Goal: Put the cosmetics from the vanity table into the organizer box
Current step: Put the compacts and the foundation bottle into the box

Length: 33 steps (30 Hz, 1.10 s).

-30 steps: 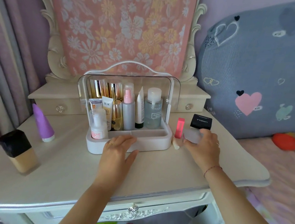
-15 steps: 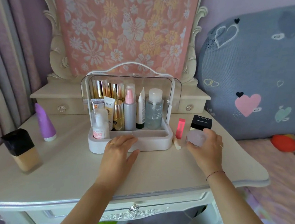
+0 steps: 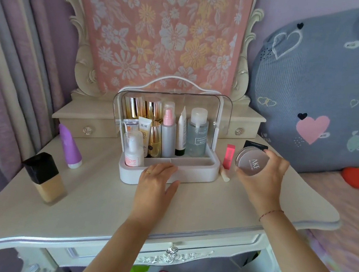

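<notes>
The step in hand is carrying one cosmetic to the box. The right hand [image 3: 263, 180], right of centre in the frame, has a round compact [image 3: 250, 161] lifted off the desk [image 3: 103, 205]; its fingers [image 3: 269, 153] curl round the rim, closed on it, with the lid tipped toward the camera. The left hand [image 3: 155, 183] lies flat and open at centre frame, palm on the desk, fingertips touching the front wall of the box [image 3: 192, 174], holding nothing, apparently steadying it.

The compact is a flat, pale pink disc with a clear rim and "AKF" printed on the lid. It hangs just right of the box, above the pink lipstick [image 3: 229, 156] and in front of a black case [image 3: 256, 145].

Next, I judge, the hand must swing left over the box's low front edge and set the compact in the shallow front tray, which looks free; the back row is packed with upright bottles. Laid flat it should fit. Bottles at the left of the frame remain on the desk.
</notes>
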{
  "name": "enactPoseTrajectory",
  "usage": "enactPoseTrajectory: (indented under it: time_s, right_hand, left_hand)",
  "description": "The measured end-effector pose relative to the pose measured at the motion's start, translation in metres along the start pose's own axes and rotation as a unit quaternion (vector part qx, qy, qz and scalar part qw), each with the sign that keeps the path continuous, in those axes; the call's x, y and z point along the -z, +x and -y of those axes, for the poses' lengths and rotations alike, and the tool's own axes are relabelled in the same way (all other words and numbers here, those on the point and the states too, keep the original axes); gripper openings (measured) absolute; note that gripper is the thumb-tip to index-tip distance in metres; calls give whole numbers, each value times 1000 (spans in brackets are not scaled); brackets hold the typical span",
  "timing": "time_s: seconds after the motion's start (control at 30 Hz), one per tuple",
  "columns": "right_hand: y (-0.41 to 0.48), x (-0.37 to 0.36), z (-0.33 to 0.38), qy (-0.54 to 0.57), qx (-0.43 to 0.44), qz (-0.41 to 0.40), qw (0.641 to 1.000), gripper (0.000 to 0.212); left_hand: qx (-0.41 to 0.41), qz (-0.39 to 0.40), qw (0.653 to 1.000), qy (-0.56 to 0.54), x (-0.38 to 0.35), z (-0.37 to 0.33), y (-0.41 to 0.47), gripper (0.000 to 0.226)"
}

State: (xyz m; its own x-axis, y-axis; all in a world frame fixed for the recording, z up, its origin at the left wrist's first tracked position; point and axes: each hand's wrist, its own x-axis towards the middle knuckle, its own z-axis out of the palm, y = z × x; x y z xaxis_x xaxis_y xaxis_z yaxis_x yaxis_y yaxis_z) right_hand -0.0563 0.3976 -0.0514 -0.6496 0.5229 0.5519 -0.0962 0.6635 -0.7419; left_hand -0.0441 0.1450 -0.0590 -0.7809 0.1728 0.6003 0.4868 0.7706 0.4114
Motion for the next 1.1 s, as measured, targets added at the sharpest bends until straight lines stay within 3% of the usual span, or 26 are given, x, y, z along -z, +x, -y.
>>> enactPoseTrajectory:
  time_s: [0.3,0.5,0.7,0.87,1.1]
  right_hand:
    - [-26,-14,44,42,105,39,993,84]
    - [-23,-50,84,-14,122,71,990,80]
    - [-15,-73,91,-33,101,91,990,66]
    - [-10,-80,85,-31,113,128,985,65]
    - [-9,-86,75,-111,89,191,971,66]
  left_hand:
    - [4,-2,1000,-4,-1,1,2,30]
    - [14,17,988,-152,0,-19,25,31]
    - [178,53,927,-325,-13,-33,54,43]
    - [206,60,932,-292,-15,-30,64,44]
    - [211,126,943,-223,-12,-35,80,44]
